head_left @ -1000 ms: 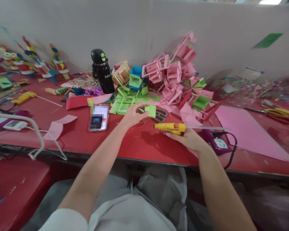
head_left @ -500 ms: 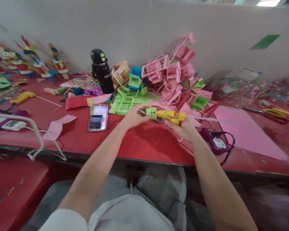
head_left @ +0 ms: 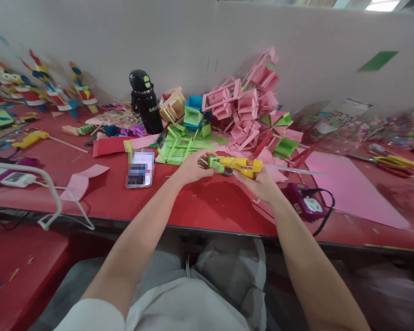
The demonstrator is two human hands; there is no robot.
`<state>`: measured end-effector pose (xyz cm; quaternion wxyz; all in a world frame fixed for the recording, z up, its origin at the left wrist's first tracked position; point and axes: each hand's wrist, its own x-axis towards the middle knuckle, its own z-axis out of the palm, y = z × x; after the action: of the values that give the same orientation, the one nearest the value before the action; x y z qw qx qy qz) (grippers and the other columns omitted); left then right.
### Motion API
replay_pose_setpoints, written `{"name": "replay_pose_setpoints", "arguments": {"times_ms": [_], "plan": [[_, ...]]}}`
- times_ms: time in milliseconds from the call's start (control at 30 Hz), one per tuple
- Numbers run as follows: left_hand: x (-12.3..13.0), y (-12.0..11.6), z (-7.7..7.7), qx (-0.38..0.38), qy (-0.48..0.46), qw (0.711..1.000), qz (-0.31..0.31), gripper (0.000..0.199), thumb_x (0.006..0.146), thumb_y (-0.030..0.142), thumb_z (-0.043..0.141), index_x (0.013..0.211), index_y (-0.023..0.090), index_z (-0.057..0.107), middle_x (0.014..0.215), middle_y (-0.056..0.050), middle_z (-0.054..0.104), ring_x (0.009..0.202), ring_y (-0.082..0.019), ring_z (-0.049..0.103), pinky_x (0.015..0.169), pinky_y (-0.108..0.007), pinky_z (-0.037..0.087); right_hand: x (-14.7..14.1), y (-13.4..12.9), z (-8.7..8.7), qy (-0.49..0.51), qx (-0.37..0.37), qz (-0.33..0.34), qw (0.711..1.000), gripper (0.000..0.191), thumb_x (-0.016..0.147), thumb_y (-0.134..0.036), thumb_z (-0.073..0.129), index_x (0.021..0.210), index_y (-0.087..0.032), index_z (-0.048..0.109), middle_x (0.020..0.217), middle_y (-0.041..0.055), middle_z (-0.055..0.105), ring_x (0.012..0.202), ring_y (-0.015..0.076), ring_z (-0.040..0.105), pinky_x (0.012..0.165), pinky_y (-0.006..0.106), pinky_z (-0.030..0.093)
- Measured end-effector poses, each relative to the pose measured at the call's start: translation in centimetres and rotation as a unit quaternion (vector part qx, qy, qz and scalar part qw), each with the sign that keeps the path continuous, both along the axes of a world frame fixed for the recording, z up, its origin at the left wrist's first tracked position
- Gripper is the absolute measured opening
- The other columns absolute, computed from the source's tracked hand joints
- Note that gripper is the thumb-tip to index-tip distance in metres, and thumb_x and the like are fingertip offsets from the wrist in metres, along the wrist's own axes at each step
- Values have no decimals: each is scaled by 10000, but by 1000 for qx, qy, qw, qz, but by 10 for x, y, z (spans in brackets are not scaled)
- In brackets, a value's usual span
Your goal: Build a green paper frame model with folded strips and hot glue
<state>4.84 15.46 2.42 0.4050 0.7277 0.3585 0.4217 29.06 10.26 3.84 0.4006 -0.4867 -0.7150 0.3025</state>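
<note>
The left hand (head_left: 197, 166) is pinching a small green paper piece (head_left: 214, 162) between thumb and fingers, holding it above the bench (head_left: 210, 204). The right hand (head_left: 262, 184) is gripping a yellow glue gun (head_left: 239, 164), its fingers curling around the handle. The gun's nozzle is pointing toward the left hand and meeting the green piece in view; whether it is actually touching the paper cannot be told. A pale glue stick (head_left: 293, 170) is jutting from the gun's rear, out past the right hand.

A phone (head_left: 140, 170) is lying to the left of the left hand, and green paper strips (head_left: 179, 147) are lying just beyond that hand. Partly hidden scissors (head_left: 228, 173) are showing between the two hands. Beyond the right hand, pink paper shapes (head_left: 248, 103) are piling up against the wall (head_left: 179, 41). A purple power socket (head_left: 307, 202) is sitting to the right of the right hand, with a pink sheet (head_left: 355, 188) lying farther right.
</note>
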Motion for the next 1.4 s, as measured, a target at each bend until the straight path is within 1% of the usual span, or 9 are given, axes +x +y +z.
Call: {"name": "replay_pose_setpoints", "arguments": {"times_ms": [200,400,567,767,967,1033,1100,1233,1400], "plan": [[-1,1,-2,11,13,1000,-2,431,715,215,813,1117,202,657,999,-33,655,711,-97,582,733,-275,521,-1,1,-4,-4,2,-12,1000,327,900,-479,677,1111,-237,740,998,55,774,890,275,714,834,445,607],[-1,1,-2,2,11,1000,-10,439,716,215,816,1123,197,651,991,-25,646,719,-95,572,736,-272,513,0,2,-7,3,2,-5,1000,357,906,-494,669,1140,-232,732,1095,67,770,1001,287,709,901,451,598],[-1,2,-2,-2,9,1000,-7,455,707,226,827,1124,197,648,952,-19,644,723,-103,581,726,-273,516,1,2,-8,-6,-14,-12,1000,364,899,-515,664,1123,-237,736,995,55,772,882,270,708,804,436,612],[-1,4,-2,2,6,1000,-4,462,697,227,831,1121,201,650,939,-16,649,731,-109,588,725,-275,520,1,0,-6,-6,-24,-3,1000,379,896,-510,660,1157,-246,734,984,46,767,845,261,702,782,430,608],[-2,6,-4,-9,0,1000,2,492,687,251,848,1135,192,653,913,-16,642,742,-117,595,712,-274,519,0,-3,-5,-5,-17,10,1000,384,915,-481,647,1204,-240,722,1061,51,769,947,277,712,875,458,599],[-2,7,-4,-11,-5,1000,0,501,681,262,859,1133,190,653,896,-14,638,741,-120,594,706,-274,518,1,-3,-5,-9,-18,10,1000,384,917,-487,646,1201,-240,724,1072,53,770,936,274,712,875,458,601],[-2,6,-3,-15,-10,1000,-1,502,680,267,866,1127,188,651,879,-11,631,732,-119,591,694,-274,520,1,-3,-5,-12,-20,13,1000,386,919,-493,643,1199,-241,726,1081,54,772,936,272,714,875,451,603],[-3,2,2,-33,-12,999,-2,500,688,270,868,1124,182,639,884,-20,633,704,-115,591,652,-267,520,2,-4,-4,-13,-19,36,999,407,931,-477,636,1252,-237,706,1192,59,755,1044,276,708,957,437,582],[-4,0,6,-35,-6,999,3,546,671,299,886,1145,179,644,936,-41,668,739,-131,621,679,-282,530,6,-8,-1,-43,-17,24,999,386,929,-476,640,1220,-235,722,1112,56,773,979,281,715,899,438,604]]}}
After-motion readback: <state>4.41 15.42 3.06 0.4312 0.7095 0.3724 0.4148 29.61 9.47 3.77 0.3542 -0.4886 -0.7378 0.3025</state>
